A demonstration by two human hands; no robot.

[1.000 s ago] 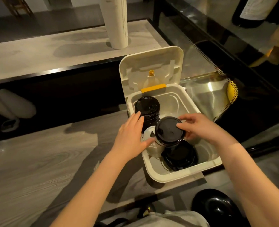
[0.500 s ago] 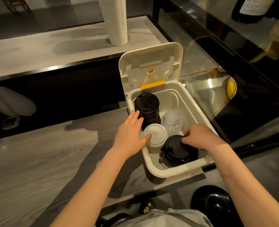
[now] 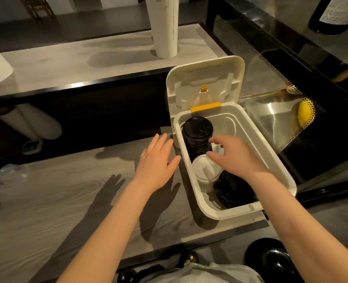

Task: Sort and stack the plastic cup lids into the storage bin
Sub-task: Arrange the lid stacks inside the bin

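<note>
Though upright (seemingly), black lid stack (image 3: pixel 197 129)

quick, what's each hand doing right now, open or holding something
Left hand: open, fingers straight, holding nothing, beside the storage bin.
Right hand: inside the bin, fingers curled over the clear lids; grip cannot be told.

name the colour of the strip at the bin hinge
Yellow-orange; the head view shows the strip where the open lid meets the storage bin.
</note>
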